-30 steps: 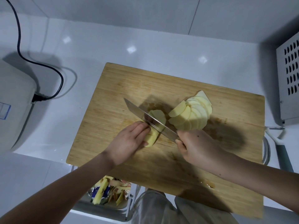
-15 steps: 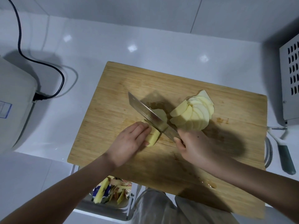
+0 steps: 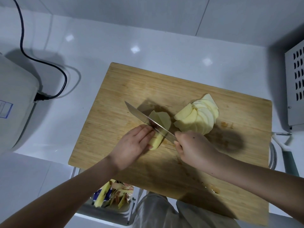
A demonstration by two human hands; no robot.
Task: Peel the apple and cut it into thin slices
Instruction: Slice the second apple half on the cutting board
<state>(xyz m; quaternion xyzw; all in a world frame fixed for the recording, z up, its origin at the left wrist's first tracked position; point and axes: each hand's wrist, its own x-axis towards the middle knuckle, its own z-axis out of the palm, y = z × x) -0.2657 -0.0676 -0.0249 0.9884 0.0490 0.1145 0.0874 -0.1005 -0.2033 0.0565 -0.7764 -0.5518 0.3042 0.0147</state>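
Wooden board [image 3: 131, 83]: left hand [image 3: 131, 145] palm-down presses apple piece [image 3: 156, 142]; right hand [image 3: 195, 148] grips knife [image 3: 141, 116].

Handle of the steel knife [image 3: 139, 116] is buried inside the right hand [image 3: 194, 148]; left hand [image 3: 131, 145] covers part of the pale peeled apple chunk [image 3: 157, 141]; white appliance [image 3: 14, 104] runs off-frame left.

White glossy counter [image 3: 148, 46] – ceiling-light glints; pale tiled wall [image 3: 164, 10] behind
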